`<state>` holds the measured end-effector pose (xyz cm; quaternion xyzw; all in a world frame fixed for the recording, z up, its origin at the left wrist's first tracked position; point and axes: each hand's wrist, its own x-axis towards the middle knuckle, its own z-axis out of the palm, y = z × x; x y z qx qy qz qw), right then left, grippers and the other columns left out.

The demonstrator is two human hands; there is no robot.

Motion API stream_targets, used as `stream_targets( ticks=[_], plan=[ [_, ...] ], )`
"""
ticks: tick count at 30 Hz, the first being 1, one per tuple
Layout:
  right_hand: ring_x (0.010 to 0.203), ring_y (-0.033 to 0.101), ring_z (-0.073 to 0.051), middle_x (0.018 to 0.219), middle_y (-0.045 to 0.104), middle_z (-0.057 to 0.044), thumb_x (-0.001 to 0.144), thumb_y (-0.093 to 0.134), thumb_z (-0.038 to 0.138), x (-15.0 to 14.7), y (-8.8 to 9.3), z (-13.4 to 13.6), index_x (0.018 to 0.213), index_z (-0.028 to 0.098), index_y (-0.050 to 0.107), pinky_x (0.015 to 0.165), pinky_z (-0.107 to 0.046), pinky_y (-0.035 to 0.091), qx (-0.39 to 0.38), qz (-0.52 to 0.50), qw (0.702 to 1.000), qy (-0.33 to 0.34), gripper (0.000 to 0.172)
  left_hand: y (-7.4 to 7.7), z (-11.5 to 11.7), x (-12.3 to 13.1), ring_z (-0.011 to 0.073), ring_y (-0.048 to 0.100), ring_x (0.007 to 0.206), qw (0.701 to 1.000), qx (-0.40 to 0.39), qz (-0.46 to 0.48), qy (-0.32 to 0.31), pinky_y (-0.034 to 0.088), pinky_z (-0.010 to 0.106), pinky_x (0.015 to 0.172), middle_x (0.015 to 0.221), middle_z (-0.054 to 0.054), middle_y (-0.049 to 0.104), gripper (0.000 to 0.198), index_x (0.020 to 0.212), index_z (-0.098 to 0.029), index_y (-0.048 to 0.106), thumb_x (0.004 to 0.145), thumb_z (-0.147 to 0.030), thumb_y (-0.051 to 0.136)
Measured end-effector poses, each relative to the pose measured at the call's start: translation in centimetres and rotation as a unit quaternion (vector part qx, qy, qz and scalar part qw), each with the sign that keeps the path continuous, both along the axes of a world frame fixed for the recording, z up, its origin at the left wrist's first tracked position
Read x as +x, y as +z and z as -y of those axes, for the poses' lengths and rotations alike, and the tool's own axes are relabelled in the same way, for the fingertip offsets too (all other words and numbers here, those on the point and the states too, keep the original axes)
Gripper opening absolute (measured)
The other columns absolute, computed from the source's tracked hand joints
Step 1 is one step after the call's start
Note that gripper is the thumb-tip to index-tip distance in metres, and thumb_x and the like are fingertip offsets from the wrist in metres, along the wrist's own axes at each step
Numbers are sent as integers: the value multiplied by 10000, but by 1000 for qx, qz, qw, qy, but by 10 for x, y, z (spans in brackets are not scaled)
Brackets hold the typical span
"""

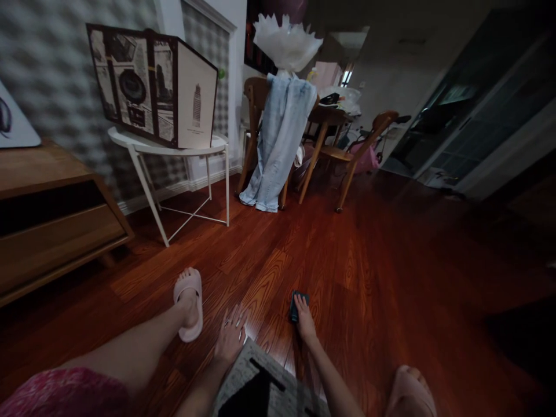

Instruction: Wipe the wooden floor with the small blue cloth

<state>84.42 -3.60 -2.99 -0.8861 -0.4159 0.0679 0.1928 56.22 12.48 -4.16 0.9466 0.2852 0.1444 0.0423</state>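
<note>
On the reddish wooden floor point(260, 272), a small dark teal object point(294, 313) lies under my right hand point(303, 315), whose fingers rest on top of it. It looks like a folded cloth or a small pad; its exact kind is unclear. My left hand point(231, 336) is to the left of it, fingers spread and nothing held, near the corner of a grey patterned item point(269, 365) with black markings. That grey item is at the bottom centre, between my two forearms.
A white side table point(167, 152) holds a box with a camera print point(143, 87). Left of it stands a wooden cabinet point(65, 231). Jeans point(282, 133) hang over a chair by a cluttered table. My slippered feet flank the floor area.
</note>
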Motion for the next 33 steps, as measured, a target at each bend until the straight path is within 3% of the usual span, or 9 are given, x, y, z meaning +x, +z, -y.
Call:
stream_targets(
  ticks=[4, 8, 12, 16, 19, 22, 28, 30, 33],
  plan=[
    [1540, 280, -241, 1614, 426, -43, 805, 340, 1, -67, -23, 0, 1513, 289, 493, 1234, -567, 273, 4, 40, 999, 21, 780, -2, 1, 1, 223, 368, 1512, 1000, 5, -1, 5, 252, 507, 1265, 1637, 29, 407, 657, 1554, -308, 404, 913, -165, 385],
    [1540, 284, -238, 1651, 353, -1, 802, 399, 28, -126, -38, -17, 1527, 329, 464, 1250, -543, 260, 17, 45, 996, 80, 788, -5, 2, 3, 214, 367, 1512, 1000, 12, -3, 13, 268, 511, 1258, 1620, 24, 438, 673, 1564, -325, 378, 910, -163, 385],
    [1536, 297, -220, 1639, 385, -9, 729, 399, 1, -98, -21, -30, 1499, 287, 515, 1255, -504, 264, 23, 36, 996, 78, 830, -3, 1, 2, 212, 355, 1518, 1000, 15, -4, 4, 249, 502, 1272, 1635, 9, 408, 667, 1563, -318, 382, 913, -169, 390],
    [1533, 305, -245, 1590, 463, -101, 689, 377, -13, -18, -5, -15, 1435, 177, 592, 1245, -521, 265, 21, 60, 997, -41, 800, 0, 1, 1, 216, 379, 1506, 1000, 16, -13, 5, 292, 504, 1250, 1642, 17, 392, 664, 1558, -319, 387, 913, -161, 380],
    [1545, 275, -248, 1568, 492, -118, 680, 381, -12, 11, -13, 5, 1416, 141, 605, 1243, -512, 263, 43, 100, 989, -103, 784, 1, 1, 2, 222, 383, 1504, 1000, 12, -17, 11, 291, 509, 1247, 1631, 21, 416, 670, 1555, -319, 391, 906, -150, 387],
    [1552, 256, -229, 1575, 488, -89, 708, 379, -6, -14, -35, 14, 1425, 168, 597, 1245, -503, 257, 83, 135, 984, -83, 770, 3, 2, 2, 228, 389, 1499, 1000, 6, -14, 9, 268, 515, 1255, 1622, 24, 435, 690, 1567, -324, 362, 902, -144, 399],
    [1553, 252, -195, 1630, 409, -46, 755, 404, -10, -120, -63, -14, 1514, 249, 493, 1233, -469, 299, 96, 131, 986, 28, 807, 8, 2, 1, 226, 374, 1508, 1000, 7, -13, 5, 276, 512, 1250, 1634, 36, 412, 675, 1567, -306, 370, 911, -149, 386],
    [1539, 289, -182, 1626, 418, -46, 778, 394, -10, -121, -60, -21, 1508, 253, 498, 1230, -448, 311, 97, 120, 986, 64, 783, 8, 2, 1, 229, 376, 1507, 1000, 7, -16, 3, 278, 515, 1250, 1628, 33, 423, 658, 1555, -305, 397, 914, -158, 387],
    [1502, 368, -176, 1580, 486, -66, 827, 352, 8, -78, -50, -14, 1469, 240, 546, 1228, -453, 317, 107, 103, 986, 80, 709, 6, 1, 0, 231, 383, 1502, 1000, 6, -18, 0, 277, 515, 1250, 1627, 22, 426, 636, 1541, -314, 424, 922, -174, 388]
  ],
)
